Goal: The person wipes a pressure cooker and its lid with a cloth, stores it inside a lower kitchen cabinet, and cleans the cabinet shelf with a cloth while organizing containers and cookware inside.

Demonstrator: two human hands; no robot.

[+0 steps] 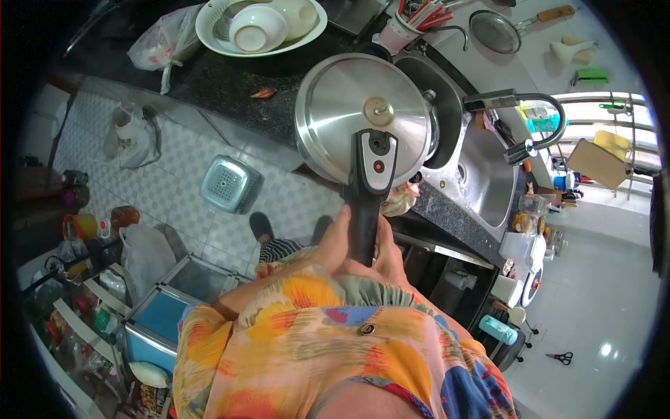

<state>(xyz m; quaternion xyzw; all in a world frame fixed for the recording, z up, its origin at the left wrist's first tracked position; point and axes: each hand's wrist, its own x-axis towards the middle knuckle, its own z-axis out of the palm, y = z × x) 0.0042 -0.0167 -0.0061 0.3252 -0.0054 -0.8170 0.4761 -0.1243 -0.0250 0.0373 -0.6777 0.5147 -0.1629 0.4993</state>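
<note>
A steel pressure cooker (328, 91) with its lid on is in front of me, over the edge of the dark counter and beside the sink. Its long black handle (364, 223) points toward my body. My left hand (336, 244) is closed around the left side of this handle. From the other side, my right hand (387, 255) grips the same handle, with part of its fingers hidden behind it. On the lid sits a round valve (379, 110), and a red button marks the handle's grey top. I cannot tell whether the cooker touches the counter.
The double sink (481, 171) with a pull-out faucet (492, 100) lies to the right. A white basin (209, 43) of bowls and a tied plastic bag (164, 42) stand on the counter (209, 87). A plastic stool (227, 183) is on the tiled floor at left.
</note>
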